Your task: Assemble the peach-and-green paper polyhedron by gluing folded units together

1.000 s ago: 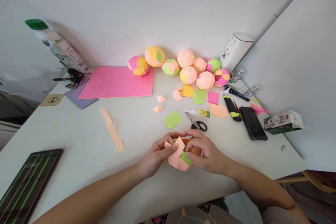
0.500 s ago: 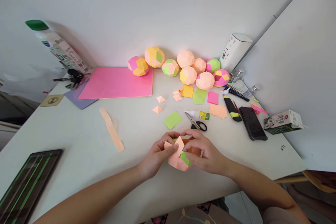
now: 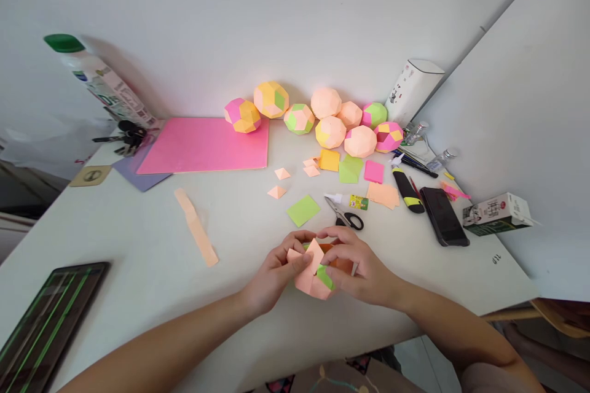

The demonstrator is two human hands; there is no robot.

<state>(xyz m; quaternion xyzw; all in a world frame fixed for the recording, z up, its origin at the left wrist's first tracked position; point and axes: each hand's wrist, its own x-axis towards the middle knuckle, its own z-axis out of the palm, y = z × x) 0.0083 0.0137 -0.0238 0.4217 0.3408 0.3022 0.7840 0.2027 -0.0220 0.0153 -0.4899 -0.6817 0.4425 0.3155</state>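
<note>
Both hands meet at the table's near edge around a partly built paper ball of peach, green and orange pieces. My left hand grips its left side, thumb pressed on a peach flap that sticks up. My right hand is curled over its top and right side. Just beyond the hands lie scissors, a small glue tube and a green paper square.
Several finished paper balls line the wall behind loose coloured squares. A pink sheet, a peach strip and a tablet lie to the left. A phone, marker and carton sit to the right.
</note>
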